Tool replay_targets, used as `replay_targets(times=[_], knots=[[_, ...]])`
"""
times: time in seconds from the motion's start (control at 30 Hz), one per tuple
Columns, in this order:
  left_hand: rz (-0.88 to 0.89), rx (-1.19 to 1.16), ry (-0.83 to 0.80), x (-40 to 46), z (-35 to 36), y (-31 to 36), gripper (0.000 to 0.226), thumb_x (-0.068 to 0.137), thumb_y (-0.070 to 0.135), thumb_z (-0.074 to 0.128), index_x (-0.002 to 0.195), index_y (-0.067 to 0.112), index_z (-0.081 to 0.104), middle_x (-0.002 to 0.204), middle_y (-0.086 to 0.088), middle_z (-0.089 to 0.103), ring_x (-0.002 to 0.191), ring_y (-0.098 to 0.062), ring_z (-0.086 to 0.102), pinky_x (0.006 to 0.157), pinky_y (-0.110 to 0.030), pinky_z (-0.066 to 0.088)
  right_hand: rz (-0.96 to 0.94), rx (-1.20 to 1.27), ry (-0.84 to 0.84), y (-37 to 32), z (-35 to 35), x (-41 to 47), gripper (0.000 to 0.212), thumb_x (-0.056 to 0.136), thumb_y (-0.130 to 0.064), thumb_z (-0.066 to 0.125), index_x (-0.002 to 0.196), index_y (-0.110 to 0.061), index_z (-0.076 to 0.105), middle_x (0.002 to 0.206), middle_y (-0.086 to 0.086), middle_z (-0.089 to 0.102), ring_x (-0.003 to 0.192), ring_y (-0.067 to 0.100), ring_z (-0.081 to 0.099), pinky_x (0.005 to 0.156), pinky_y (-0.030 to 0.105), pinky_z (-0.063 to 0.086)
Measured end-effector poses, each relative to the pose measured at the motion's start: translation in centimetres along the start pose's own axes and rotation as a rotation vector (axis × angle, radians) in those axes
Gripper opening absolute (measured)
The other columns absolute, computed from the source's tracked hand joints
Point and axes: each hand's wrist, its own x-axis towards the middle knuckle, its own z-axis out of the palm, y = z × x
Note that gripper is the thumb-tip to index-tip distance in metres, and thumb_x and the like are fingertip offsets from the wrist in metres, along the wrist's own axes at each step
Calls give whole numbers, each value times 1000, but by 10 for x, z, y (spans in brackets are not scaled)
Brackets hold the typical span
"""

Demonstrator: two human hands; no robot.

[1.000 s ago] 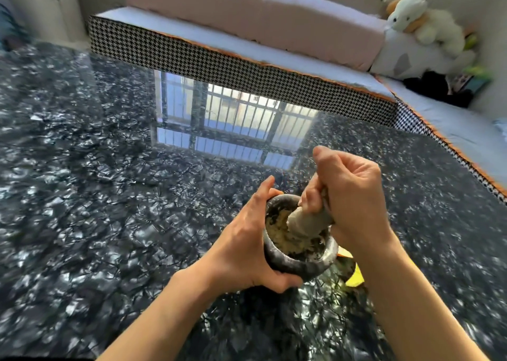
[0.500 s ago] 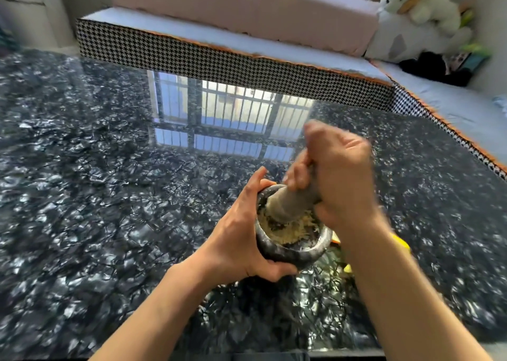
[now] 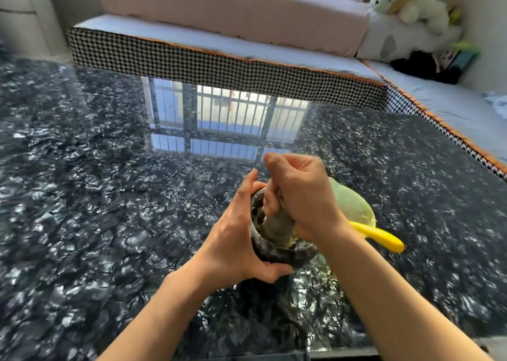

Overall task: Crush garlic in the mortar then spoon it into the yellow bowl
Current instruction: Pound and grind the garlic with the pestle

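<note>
The dark stone mortar [image 3: 277, 251] sits on the glossy black marbled table [image 3: 82, 210], held between the two hands. Inside it, pale crushed garlic [image 3: 288, 244] shows as a thin strip at the foot of the pestle [image 3: 277, 225]; most of the bowl's inside is hidden by the pestle head and the fingers. The left hand [image 3: 233, 248] cups the mortar's outer wall, its thumb curled under the near rim and its fingers reaching up the far side. The right hand [image 3: 301, 196] is wrapped in a fist round the pestle's handle, pressing its head into the mortar. Just beyond the right wrist stands the yellow bowl [image 3: 354, 207], pale and translucent; its contents cannot be made out, perhaps because of blur. A yellow spoon handle [image 3: 378, 236] juts out from behind the right forearm, beside that bowl.

Compared with half a second ago, the pestle has come down from a raised tilt to sit deeper in the mortar, the right fist is lower, and the bowl and spoon show far more plainly past the wrist.
</note>
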Motion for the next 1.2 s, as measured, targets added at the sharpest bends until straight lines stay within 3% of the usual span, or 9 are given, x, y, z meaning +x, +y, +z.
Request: replay_targets(times=[0.17, 0.3, 0.4, 0.5, 0.63, 0.73, 0.83, 1.07, 1.2], knots=[[2, 36, 8, -2, 0, 0, 128, 41, 53, 77, 136, 48, -8, 136, 31, 23, 131, -2, 31, 109, -27, 27, -71, 19, 29, -32, -15, 3, 47, 93, -14, 49, 46, -15, 42, 33, 4, 46, 36, 22, 39, 42, 27, 35], [-4, 25, 17, -3, 0, 0, 128, 43, 48, 80, 140, 40, -3, 139, 17, 31, 130, -5, 33, 109, -35, 30, -195, -126, 32, -39, -14, 7, 46, 93, -15, 49, 49, -4, 45, 33, 3, 47, 29, 22, 41, 39, 29, 37], [-7, 37, 15, -2, 1, 2, 127, 46, 40, 84, 134, 51, -6, 137, 19, 30, 130, -5, 30, 108, -26, 27, -133, -386, 38, -8, -1, 7, 48, 92, -18, 50, 45, -10, 46, 34, 2, 47, 28, 11, 38, 40, 25, 35], [-7, 50, 7, -3, 3, 3, 131, 46, 40, 85, 140, 39, -6, 135, 24, 27, 131, -6, 30, 108, -27, 26, -45, -313, 37, -5, -5, 9, 48, 92, -19, 49, 45, -17, 41, 33, 5, 48, 32, 21, 40, 43, 27, 35], [-8, 57, 17, -3, 3, 1, 133, 46, 39, 85, 141, 35, -8, 133, 25, 24, 131, -3, 28, 107, -22, 22, -103, -141, 43, -39, -14, 6, 44, 94, -17, 49, 50, -13, 43, 34, 4, 48, 35, 27, 40, 36, 34, 33], [-15, 51, 31, -4, 3, 4, 133, 47, 37, 86, 142, 33, -6, 138, 20, 25, 130, -2, 26, 107, -22, 22, -145, -332, 15, -31, -6, 4, 47, 92, -17, 49, 46, -13, 44, 32, 2, 47, 28, 25, 40, 33, 27, 29], [-20, 61, 30, -2, 4, 5, 129, 48, 38, 85, 142, 33, -3, 141, 11, 31, 128, -6, 32, 104, -23, 30, -69, -546, -24, -8, 2, 4, 42, 91, -19, 50, 51, -7, 56, 32, -2, 48, 27, 7, 40, 41, 20, 34], [-14, 59, 27, -3, 5, 4, 131, 47, 42, 84, 134, 43, -14, 139, 19, 22, 132, 0, 22, 105, -17, 18, -85, -207, 5, -37, -10, 10, 50, 94, -18, 48, 44, -17, 43, 32, 5, 48, 31, 25, 38, 37, 25, 31], [12, 83, 21, -3, 6, 7, 133, 49, 40, 84, 142, 31, -11, 136, 20, 23, 132, -4, 25, 106, -23, 27, 0, -373, -35, -14, -7, 6, 46, 92, -17, 49, 46, -15, 48, 33, 5, 48, 28, 15, 39, 39, 21, 32]])
